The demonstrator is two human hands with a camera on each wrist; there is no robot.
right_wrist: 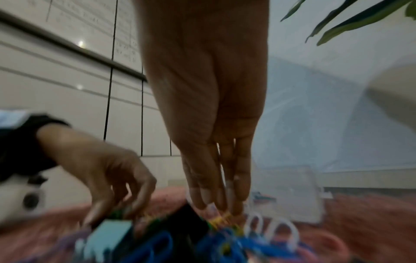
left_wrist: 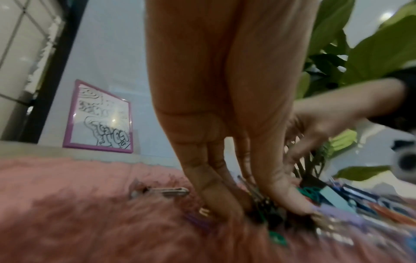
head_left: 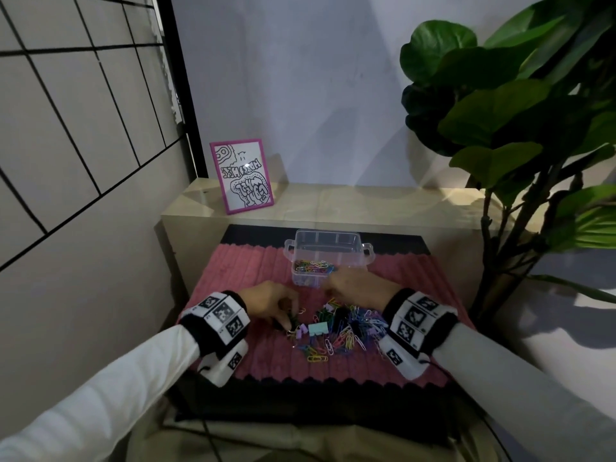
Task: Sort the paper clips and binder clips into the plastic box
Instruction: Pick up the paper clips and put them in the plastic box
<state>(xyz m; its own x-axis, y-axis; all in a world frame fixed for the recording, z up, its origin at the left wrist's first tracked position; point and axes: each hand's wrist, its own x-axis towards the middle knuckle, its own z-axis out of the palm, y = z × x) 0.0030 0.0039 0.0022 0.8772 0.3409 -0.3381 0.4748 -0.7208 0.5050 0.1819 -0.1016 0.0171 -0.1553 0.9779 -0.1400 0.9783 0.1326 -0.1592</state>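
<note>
— How far along were you at that point?

— Early, by my reckoning. The plastic box (head_left: 328, 258), just above the middle of the head view, had one layer of coloured paper clips (head_left: 315, 265) in its front compartment. Whether any binder clips were in it, I couldn't tell. The main pile (head_left: 336, 331) lay on the pink mat (head_left: 260, 271), just below the box, so most of the sorting was left.

— And your fingers?

— My left hand (head_left: 270, 303), left of centre, had fingers curled down and thumb meeting them, pinching a dark green binder clip (left_wrist: 265, 204) at the pile's left edge. My right hand (head_left: 358, 286), right of centre, pointed its fingers (right_wrist: 216, 186) straight down, pressed together, tips touching yellow clips (right_wrist: 221, 219) at the pile's far edge. Whether they had hold of one, the blurred wrist picture didn't show.

— Could you count things?

— One box, two hands. Among the binder clips I made out one mint (head_left: 317, 328), one or two lilac (head_left: 301, 330), and some dark ones in the middle. The loose paper clips were tangled, several dozen I'd judge, too many to count. One silver clip (left_wrist: 162, 192) lay apart on the mat in the left wrist view's lower middle.
</note>
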